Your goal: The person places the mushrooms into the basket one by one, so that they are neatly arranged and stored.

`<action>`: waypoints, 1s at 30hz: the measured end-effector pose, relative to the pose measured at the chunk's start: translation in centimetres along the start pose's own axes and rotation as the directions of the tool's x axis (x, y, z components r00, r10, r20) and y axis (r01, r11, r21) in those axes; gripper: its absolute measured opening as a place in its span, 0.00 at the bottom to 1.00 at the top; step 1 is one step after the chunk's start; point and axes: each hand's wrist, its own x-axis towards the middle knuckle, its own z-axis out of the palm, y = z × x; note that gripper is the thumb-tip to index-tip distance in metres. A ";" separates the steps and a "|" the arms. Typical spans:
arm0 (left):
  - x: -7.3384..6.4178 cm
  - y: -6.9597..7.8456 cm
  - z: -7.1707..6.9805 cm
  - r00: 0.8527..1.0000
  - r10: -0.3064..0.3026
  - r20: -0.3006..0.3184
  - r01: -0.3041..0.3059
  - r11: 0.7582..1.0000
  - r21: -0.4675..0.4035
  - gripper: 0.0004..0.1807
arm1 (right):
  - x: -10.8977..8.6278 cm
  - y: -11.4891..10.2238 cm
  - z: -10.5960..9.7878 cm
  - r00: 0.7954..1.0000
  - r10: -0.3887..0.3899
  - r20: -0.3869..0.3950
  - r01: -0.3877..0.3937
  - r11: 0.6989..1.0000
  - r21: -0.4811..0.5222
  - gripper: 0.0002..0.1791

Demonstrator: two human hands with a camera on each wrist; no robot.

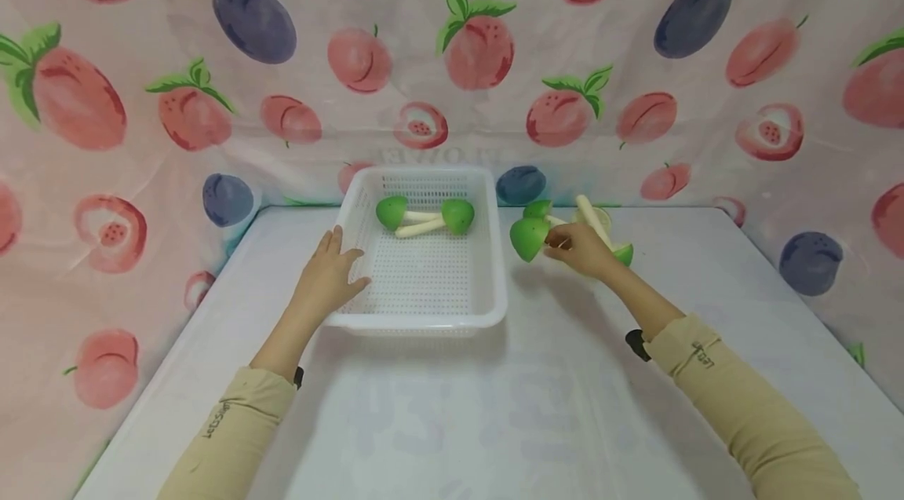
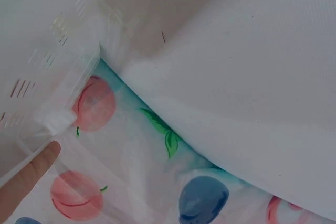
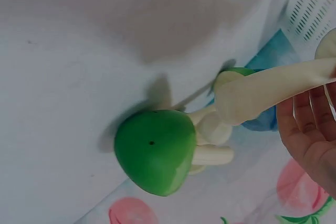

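My right hand (image 1: 581, 249) pinches a toy mushroom (image 1: 529, 238) with a green cap and a cream stem, held above the table just right of the basket. In the right wrist view the held stem (image 3: 262, 90) runs out from the fingers, its cap mostly cut off by the frame edge. My left hand (image 1: 325, 276) rests on the left rim of a white plastic basket (image 1: 497, 272), fingers spread. One finger (image 2: 39, 163) lies along that rim in the left wrist view. Two similar mushrooms, one with its green cap (image 1: 457, 216) to the right, lie inside the basket near the back.
Several more green-capped mushrooms lie in a pile right of the basket, including one with a green cap (image 3: 155, 150) and another with an upward-leaning cream stem (image 1: 592, 216). A fruit-printed cloth (image 1: 424, 29) hangs behind the white table (image 1: 438, 414).
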 end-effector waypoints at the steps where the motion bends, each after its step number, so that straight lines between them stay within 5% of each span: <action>1: 0.1 -0.1 0.1 1.000 -0.005 0.011 0.005 1.000 0.001 0.27 | 0.1 -0.2 -0.1 1.000 -0.002 -0.001 0.002 1.000 0.001 0.10; 23: 0.5 -0.5 0.4 1.000 0.003 0.006 -0.004 1.000 0.015 0.28 | 3.6 -4.9 -1.4 0.997 0.037 0.060 -0.037 0.999 -0.007 0.13; 30: 0.2 -0.4 0.3 1.000 0.001 0.006 -0.001 1.000 0.004 0.28 | 4.8 -6.5 -1.7 0.997 -0.008 0.077 0.009 1.000 -0.006 0.12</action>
